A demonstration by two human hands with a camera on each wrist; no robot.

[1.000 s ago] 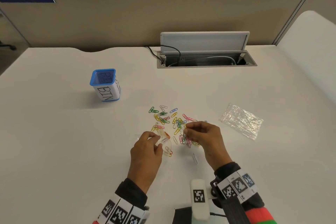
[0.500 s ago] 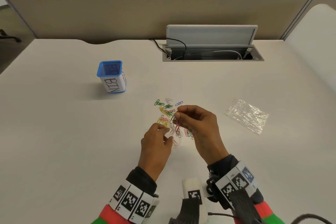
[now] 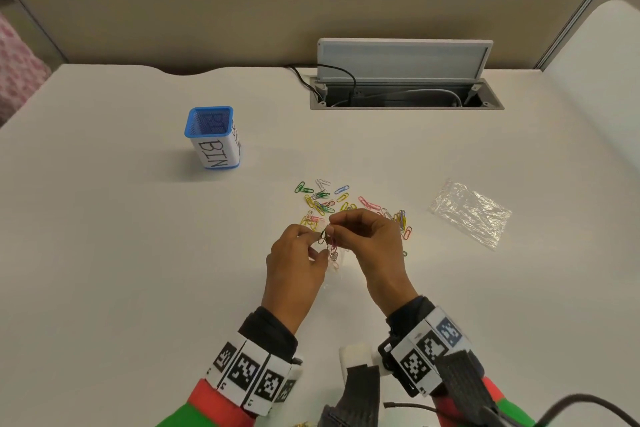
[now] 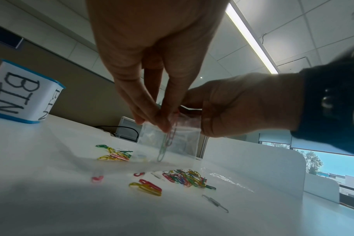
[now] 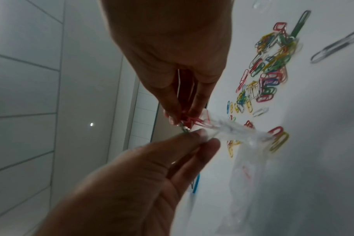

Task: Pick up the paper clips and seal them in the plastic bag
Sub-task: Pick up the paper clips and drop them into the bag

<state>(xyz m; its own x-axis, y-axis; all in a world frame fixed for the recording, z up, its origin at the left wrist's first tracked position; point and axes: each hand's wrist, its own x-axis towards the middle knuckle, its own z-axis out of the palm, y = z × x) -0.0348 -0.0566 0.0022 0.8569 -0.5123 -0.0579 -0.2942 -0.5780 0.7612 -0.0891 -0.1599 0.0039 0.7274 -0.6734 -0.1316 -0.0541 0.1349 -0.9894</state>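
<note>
Head view: the left hand [image 3: 294, 260] and right hand [image 3: 372, 243] meet above the bench [image 3: 138, 270], just near of the scattered paper clips [image 3: 325, 201]. The right grip pinches a few clips hanging in a short string. A second, crumpled bag [image 3: 471, 213] lies well apart to the right; a blue bin [image 3: 213, 137] stands far left.

Left wrist view: the left grip pinches the mouth of a small clear plastic bag [image 4: 182, 140], and the held clips [image 4: 168, 142] hang into it. Loose clips remain on the bench below.

Right wrist view: the right fingertips [image 5: 173, 115] are pressed together on the clips at the bag mouth, the bag trailing limp toward the bench.

Judgement: the clips are light, stiff and slick, and tangle readily, so small pinches suit. The bag is thin and floppy; hold it at the rim to keep the mouth open.
</note>
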